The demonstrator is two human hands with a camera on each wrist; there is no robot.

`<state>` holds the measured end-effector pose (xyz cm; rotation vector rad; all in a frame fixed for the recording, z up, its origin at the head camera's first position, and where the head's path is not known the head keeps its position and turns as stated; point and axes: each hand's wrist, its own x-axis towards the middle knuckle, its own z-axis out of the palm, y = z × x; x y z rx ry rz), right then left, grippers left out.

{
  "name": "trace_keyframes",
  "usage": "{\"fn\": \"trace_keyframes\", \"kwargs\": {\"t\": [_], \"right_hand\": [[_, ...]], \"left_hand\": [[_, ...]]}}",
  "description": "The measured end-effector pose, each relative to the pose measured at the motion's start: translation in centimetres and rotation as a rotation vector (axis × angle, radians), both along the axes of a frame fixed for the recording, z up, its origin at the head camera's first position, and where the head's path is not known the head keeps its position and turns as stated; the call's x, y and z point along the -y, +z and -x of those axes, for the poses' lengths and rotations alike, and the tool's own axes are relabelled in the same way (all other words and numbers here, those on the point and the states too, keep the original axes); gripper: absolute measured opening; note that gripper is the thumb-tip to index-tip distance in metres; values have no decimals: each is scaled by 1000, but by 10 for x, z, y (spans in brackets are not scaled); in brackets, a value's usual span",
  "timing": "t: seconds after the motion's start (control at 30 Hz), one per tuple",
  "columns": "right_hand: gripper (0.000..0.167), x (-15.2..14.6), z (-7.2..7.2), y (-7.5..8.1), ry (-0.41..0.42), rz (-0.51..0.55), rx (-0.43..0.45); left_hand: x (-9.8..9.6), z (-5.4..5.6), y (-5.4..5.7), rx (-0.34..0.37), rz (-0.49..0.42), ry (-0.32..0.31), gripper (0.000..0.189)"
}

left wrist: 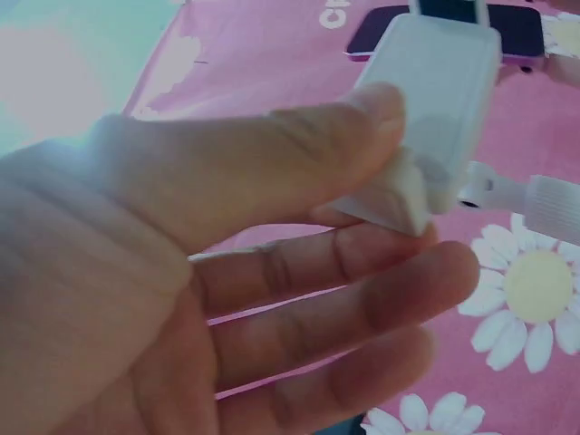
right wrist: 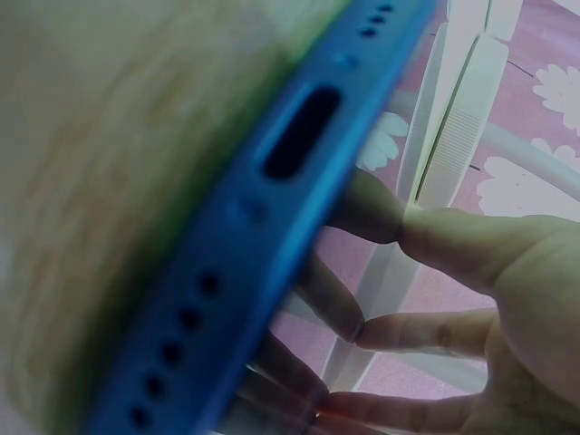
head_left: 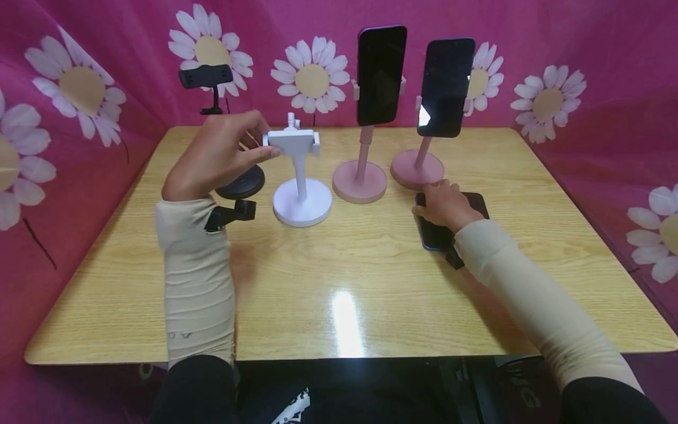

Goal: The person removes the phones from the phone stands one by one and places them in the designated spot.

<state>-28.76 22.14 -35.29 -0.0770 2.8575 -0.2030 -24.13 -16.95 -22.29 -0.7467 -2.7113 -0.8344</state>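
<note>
My left hand (head_left: 219,150) pinches the side of the white phone stand's (head_left: 299,171) clamp. In the left wrist view the thumb (left wrist: 335,127) presses on the white clamp (left wrist: 439,109), the index finger lies behind it, and the other fingers stretch out below. The stand's round base rests on the table. At the right, my right hand (head_left: 447,203) rests over a dark phone (head_left: 439,235) that lies flat on the table. In the right wrist view the phone's blue bottom edge (right wrist: 236,236) is close, and the fairly straight fingers (right wrist: 426,335) meet their reflections in its glass.
Two pink stands (head_left: 360,179) behind the hands each bear an upright phone (head_left: 381,76), the second phone (head_left: 446,88) slightly tilted. A black stand (head_left: 241,182) is partly behind my left hand. A pink daisy-patterned cloth (head_left: 312,17) backs the wooden table (head_left: 296,294).
</note>
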Motion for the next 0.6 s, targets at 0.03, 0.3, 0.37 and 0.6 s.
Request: {"fn": "trace_keyframes", "kwargs": {"t": [0.03, 0.3, 0.37, 0.6], "right_hand": [[64, 0, 0, 0, -1, -2, -1], [66, 1, 0, 0, -12, 7, 8], [67, 1, 0, 0, -15, 10, 11], [66, 0, 0, -1, -13, 7, 7]], "left_hand": [[0, 1, -1, -4, 3, 14, 26], [-1, 14, -9, -82, -5, 123, 32], [-2, 19, -13, -118, -17, 153, 34], [-9, 38, -28, -186, -65, 268, 39]]}}
